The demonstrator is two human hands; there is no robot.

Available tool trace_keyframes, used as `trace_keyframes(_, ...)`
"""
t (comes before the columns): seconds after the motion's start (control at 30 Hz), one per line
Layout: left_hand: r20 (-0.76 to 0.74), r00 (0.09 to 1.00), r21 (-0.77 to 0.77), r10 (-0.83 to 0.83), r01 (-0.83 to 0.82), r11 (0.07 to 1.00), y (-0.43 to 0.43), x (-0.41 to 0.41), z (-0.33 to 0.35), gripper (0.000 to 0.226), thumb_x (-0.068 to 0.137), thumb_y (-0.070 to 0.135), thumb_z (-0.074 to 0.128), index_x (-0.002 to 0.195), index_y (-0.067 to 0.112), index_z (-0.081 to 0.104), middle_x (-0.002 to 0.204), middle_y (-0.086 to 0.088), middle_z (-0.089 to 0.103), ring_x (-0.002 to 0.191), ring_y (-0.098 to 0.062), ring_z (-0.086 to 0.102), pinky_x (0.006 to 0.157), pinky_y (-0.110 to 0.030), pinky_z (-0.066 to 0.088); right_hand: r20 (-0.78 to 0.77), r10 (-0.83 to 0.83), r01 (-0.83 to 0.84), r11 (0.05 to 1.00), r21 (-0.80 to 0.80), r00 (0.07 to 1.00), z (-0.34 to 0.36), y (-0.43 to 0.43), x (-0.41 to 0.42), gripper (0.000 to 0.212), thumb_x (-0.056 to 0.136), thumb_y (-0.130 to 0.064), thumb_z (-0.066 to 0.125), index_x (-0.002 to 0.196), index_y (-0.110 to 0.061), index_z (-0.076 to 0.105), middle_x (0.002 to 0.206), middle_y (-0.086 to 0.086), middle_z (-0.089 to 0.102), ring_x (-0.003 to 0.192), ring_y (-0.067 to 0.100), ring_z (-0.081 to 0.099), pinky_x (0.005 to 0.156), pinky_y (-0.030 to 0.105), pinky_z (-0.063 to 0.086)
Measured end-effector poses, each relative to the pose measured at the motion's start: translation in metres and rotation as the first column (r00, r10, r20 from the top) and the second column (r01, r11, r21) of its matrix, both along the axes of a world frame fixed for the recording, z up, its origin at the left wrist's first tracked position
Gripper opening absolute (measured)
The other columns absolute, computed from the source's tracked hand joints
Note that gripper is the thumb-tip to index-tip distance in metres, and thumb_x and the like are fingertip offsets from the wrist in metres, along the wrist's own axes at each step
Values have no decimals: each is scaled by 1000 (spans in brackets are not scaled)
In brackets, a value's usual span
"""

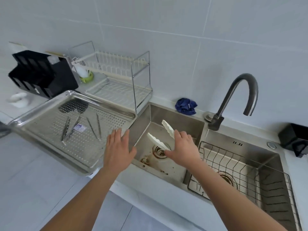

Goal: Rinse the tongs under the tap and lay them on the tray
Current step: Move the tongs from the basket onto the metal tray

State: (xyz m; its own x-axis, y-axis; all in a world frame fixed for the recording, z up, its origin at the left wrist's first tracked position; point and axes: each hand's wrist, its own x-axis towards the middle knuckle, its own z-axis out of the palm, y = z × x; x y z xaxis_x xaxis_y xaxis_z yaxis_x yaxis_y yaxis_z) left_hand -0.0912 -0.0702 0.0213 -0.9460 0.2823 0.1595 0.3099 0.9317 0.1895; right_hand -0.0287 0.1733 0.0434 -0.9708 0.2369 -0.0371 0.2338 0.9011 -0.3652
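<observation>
Head view, clock bearings taken from the left basin.

1. Tongs [168, 129]: white plastic with scalloped arms. They are held in the air over the left basin of the sink [175, 117], just above the drain [160, 150]. The arms are spread, with the tips pointing to 11 o'clock. They are not on the tray.
2. Right hand [183, 147]: its fingers are curled round the hinge end of the tongs, and the forearm enters from 5 o'clock.
3. Left hand [117, 147]: at 9 o'clock, palm down over the gap between the tray's near corner and the basin edge. Its fingers are straight, spread and holding nothing. Contact with the tray cannot be told.
4. Tray [86, 150]: perforated steel, on the surface at 9 to 10 o'clock, with its corner overhanging the basin rim. It carries two pairs of slim metal tongs, one [66, 127] to the left and one [99, 127] to the right, lying apart with a small printed label between them.
5. Tap [230, 95]: a dark gooseneck at 2 o'clock. Its spout opens over the right basin, well apart from the white tongs.
6. Wire basket [241, 165]: sits in the right basin at 4 o'clock.
7. Blue cloth [185, 105]: crumpled on the ledge at 12 o'clock.
8. Dish rack [120, 92]: white, two tiers, at 11 o'clock behind the tray.
9. Black holder [43, 74]: at 10 o'clock, left of the rack.
</observation>
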Motion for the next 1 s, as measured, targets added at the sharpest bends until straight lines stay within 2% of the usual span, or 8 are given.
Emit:
trace_keyframes(0.13, -3, 1000, 3, 9, -9, 1000, -68, -21, 4, 74, 95, 44, 53, 157, 12, 28, 163, -23, 26, 153, -41, 16, 125, -51, 12, 30, 15, -14, 1000, -17, 999, 2, -66, -30, 92, 81, -51, 72, 155, -19, 29, 144, 4, 45, 136, 26, 40, 101, 41, 48)
trace_keyframes(0.3, 35, 997, -21, 63, -63, 998, -155, -38, 6, 76, 94, 46, 54, 157, 13, 27, 164, -22, 24, 154, -39, 14, 125, -50, 10, 53, 45, -44, 998, -34, 998, 0, -145, -67, 86, 81, -56, 72, 149, -20, 35, 137, 5, 48, 126, 26, 45, 92, 38, 48)
trace_keyframes(0.43, 41, 994, -66, 102, -99, 993, -213, -51, 8, 74, 93, 43, 56, 155, 8, 33, 160, -25, 30, 150, -42, 23, 124, -52, 16, 73, 102, -100, 994, -37, 992, -3, -196, -96, 91, 82, -60, 71, 153, -18, 32, 143, 7, 47, 131, 28, 45, 102, 40, 47)
trace_keyframes(0.7, 50, 982, -43, 182, -180, 983, -276, -99, -12, 72, 92, 39, 61, 152, 6, 40, 157, -27, 36, 147, -47, 27, 122, -56, 22, 136, 170, -168, 985, -24, 976, -20, -256, -167, 80, 82, -59, 70, 142, -17, 39, 137, 6, 48, 126, 26, 46, 96, 40, 52)
trace_keyframes(0.8, 109, 970, -64, 218, -213, 975, -291, -121, -29, 72, 93, 41, 59, 154, 7, 37, 159, -27, 32, 149, -46, 23, 124, -54, 17, 166, 174, -170, 985, -36, 971, -37, -276, -195, 81, 83, -59, 71, 143, -16, 38, 138, 5, 48, 126, 26, 46, 94, 39, 52)
trace_keyframes(0.87, 153, 960, -74, 236, -227, 971, -299, -137, -42, 72, 94, 41, 58, 154, 8, 37, 159, -27, 31, 150, -45, 22, 125, -54, 17, 192, 151, -145, 988, -45, 970, -52, -286, -211, 83, 83, -60, 69, 145, -15, 37, 140, 6, 48, 129, 27, 45, 95, 40, 52)
trace_keyframes(1.0, 232, 941, -115, 246, -224, 968, -306, -174, -62, 72, 97, 47, 49, 157, 11, 31, 162, -23, 27, 151, -41, 20, 125, -51, 15, 232, 5, 17, 996, -89, 973, -75, -292, -243, 91, 87, -62, 64, 155, -14, 28, 149, 7, 43, 137, 28, 42, 94, 41, 53)
